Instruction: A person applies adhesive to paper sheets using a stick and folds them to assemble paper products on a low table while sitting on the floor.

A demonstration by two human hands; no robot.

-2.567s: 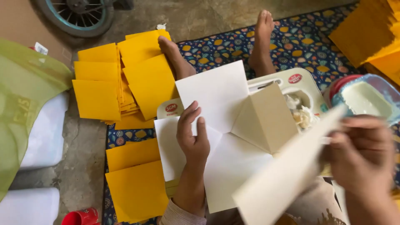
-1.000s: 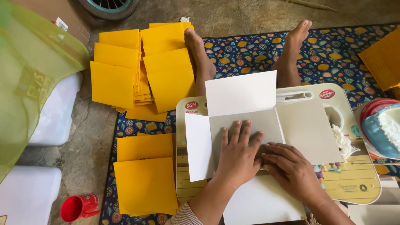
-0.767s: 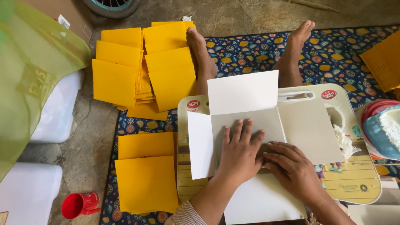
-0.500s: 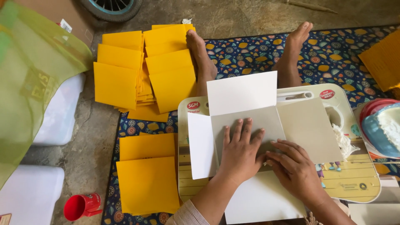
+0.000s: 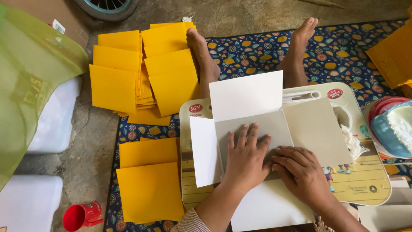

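So there's a white sheet of card point(image 5: 253, 141) with four flaps spread out, lying flat on a small cream plastic tray-type surface point(image 5: 365, 184) that sits over the person's legs. The top flap sticks up toward the feet, the left flap lies out to the side, the right flap looks greyish and half folded in, and the bottom flap hangs toward the person.

The left hand point(image 5: 246, 161) is pressed flat on the middle panel, fingers spread and palm down, so it's open and just pinning the card, not gripping it. The right hand point(image 5: 300, 172) is right next to it, touching it, fingers curled down onto the card around the lower fold; it's pressing too, nothing held in its grip.

Both bare feet point(image 5: 201, 51) stick out past the tray onto a dark blue patterned mat point(image 5: 266, 47). Left of the feet there's a messy pile of yellow envelopes point(image 5: 137, 73), and a second smaller stack point(image 5: 148, 184) lies nearer the person. More yellow ones point(image 5: 392, 53) at the right edge. A red cup point(image 5: 81, 216) lies tipped on the stone floor at lower left, near some white containers point(image 5: 53, 118) and a green bag point(image 5: 25, 81). A blue bowl point(image 5: 392, 129) holding something white sits at the right.
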